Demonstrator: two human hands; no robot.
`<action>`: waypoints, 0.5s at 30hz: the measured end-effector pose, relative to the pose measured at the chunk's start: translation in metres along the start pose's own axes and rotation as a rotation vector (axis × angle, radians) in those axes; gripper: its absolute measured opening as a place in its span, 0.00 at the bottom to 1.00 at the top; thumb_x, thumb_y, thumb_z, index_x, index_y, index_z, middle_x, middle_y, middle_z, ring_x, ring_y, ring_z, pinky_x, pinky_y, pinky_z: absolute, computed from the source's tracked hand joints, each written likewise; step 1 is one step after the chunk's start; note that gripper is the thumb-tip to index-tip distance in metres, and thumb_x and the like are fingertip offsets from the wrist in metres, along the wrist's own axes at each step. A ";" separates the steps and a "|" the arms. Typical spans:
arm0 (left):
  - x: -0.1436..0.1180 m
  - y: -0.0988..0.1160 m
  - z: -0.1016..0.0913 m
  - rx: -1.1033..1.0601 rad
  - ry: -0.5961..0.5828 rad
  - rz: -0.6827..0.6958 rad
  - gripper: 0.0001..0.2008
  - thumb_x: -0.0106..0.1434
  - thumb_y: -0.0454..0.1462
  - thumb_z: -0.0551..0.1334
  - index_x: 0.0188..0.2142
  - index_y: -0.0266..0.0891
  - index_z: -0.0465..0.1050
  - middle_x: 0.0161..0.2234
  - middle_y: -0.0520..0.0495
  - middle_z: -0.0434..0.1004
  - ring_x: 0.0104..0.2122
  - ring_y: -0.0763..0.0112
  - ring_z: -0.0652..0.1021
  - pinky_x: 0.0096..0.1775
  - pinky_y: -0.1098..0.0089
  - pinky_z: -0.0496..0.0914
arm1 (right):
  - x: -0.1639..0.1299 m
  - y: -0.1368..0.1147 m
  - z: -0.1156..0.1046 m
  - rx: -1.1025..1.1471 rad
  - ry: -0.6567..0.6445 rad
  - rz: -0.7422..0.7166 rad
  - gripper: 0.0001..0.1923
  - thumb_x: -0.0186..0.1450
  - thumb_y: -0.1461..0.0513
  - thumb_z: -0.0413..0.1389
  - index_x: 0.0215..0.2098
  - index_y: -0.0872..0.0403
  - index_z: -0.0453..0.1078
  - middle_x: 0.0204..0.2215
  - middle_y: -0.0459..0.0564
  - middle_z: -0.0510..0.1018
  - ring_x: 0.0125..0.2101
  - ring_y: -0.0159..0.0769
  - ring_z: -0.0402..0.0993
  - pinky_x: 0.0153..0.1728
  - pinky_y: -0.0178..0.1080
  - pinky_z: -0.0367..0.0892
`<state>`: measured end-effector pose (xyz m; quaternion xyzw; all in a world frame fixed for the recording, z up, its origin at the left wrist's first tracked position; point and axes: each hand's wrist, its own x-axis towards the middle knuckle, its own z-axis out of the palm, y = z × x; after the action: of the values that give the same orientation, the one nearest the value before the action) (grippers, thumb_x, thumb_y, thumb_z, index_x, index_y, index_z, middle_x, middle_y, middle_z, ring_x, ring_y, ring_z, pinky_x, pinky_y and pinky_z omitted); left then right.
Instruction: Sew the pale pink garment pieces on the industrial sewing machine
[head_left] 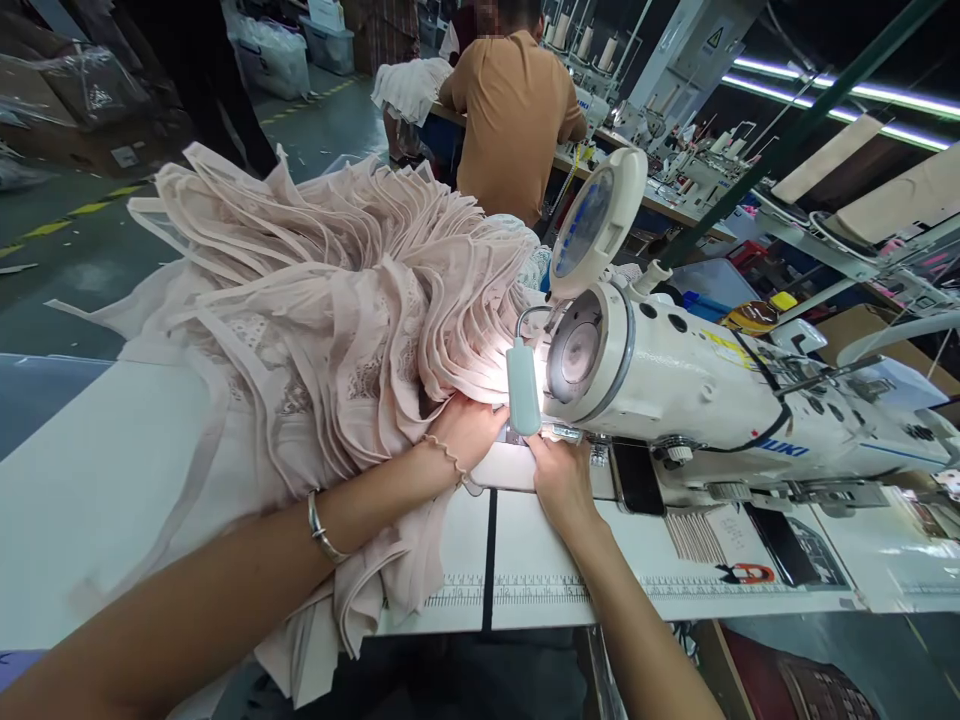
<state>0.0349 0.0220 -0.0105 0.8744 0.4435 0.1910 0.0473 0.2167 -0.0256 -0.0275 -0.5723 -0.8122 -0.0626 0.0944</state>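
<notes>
At the bench's (112, 480) near edge, the left hand (469, 430) lies flat on pale pink pleated fabric (330, 310), grip spread wide, holding nothing; the right hand (559, 475) presses beside the needle, fingertips hidden. Light, soft and slippery, the heap, which spills towards the far-left corner, likely handles best pinned flat near the sewing machine (675, 390).

Both forearms are seen bare; a thin silver metal bangle (322, 530) and a thin beaded bracelet (444, 452) are worn just behind the left hand (471, 428).
</notes>
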 end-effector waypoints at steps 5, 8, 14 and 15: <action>-0.002 0.005 -0.010 0.078 -0.057 -0.031 0.14 0.65 0.27 0.50 0.32 0.37 0.74 0.29 0.43 0.76 0.32 0.59 0.74 0.39 0.60 0.68 | 0.000 -0.001 0.000 0.013 -0.014 0.005 0.28 0.61 0.74 0.45 0.54 0.52 0.73 0.38 0.57 0.79 0.44 0.49 0.70 0.49 0.49 0.62; -0.001 0.005 -0.011 0.091 -0.068 -0.026 0.14 0.65 0.28 0.50 0.32 0.37 0.73 0.29 0.42 0.76 0.32 0.58 0.74 0.38 0.59 0.67 | 0.000 -0.001 0.002 0.010 0.023 -0.025 0.29 0.61 0.74 0.44 0.55 0.52 0.72 0.39 0.58 0.79 0.45 0.49 0.69 0.49 0.50 0.62; -0.002 0.005 -0.012 0.081 -0.079 -0.041 0.15 0.66 0.28 0.49 0.33 0.37 0.74 0.30 0.43 0.76 0.33 0.59 0.75 0.39 0.60 0.68 | 0.000 -0.002 0.001 0.040 0.011 0.005 0.30 0.60 0.75 0.44 0.55 0.51 0.73 0.39 0.57 0.79 0.44 0.48 0.70 0.50 0.50 0.62; -0.002 0.005 -0.012 0.076 -0.075 -0.039 0.14 0.66 0.28 0.50 0.33 0.37 0.74 0.31 0.43 0.76 0.33 0.58 0.75 0.39 0.60 0.68 | 0.000 -0.002 0.001 0.047 0.005 0.013 0.30 0.60 0.75 0.44 0.54 0.51 0.73 0.40 0.57 0.79 0.44 0.48 0.70 0.50 0.50 0.62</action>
<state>0.0333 0.0165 0.0015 0.8732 0.4655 0.1400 0.0344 0.2148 -0.0263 -0.0286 -0.5752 -0.8093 -0.0442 0.1102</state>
